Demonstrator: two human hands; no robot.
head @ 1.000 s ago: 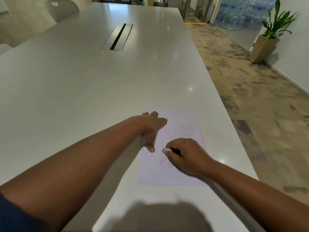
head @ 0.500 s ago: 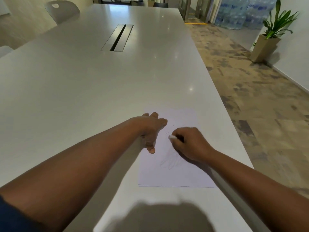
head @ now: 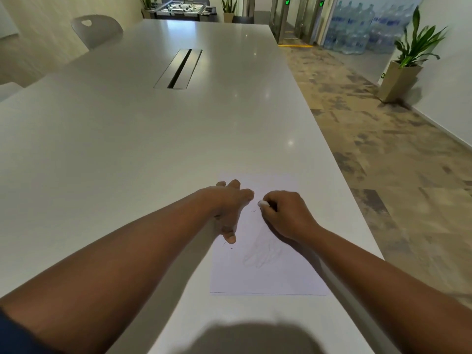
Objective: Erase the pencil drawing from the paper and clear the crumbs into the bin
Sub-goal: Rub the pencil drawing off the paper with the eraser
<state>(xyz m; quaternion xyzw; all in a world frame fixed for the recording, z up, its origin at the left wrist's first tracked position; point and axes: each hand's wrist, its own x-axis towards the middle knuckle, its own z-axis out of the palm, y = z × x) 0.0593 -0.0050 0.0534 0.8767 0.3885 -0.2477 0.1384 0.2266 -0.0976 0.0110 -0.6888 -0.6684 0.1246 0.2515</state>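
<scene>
One sheet of paper (head: 268,272) is pressed flat under the spread left hand (head: 229,208); one white eraser (head: 263,203) is pinched by the curled right hand (head: 286,215) beside it.

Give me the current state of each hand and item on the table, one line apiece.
White sheet of paper: flat on the white table, near its right edge.
Pencil drawing: faint, smudged traces remain.
Small white eraser: pinched in the right hand, over the paper's upper part.
Left hand: fingers spread, pressing the paper's left edge.
Dark crumbs: a few on the paper.
</scene>
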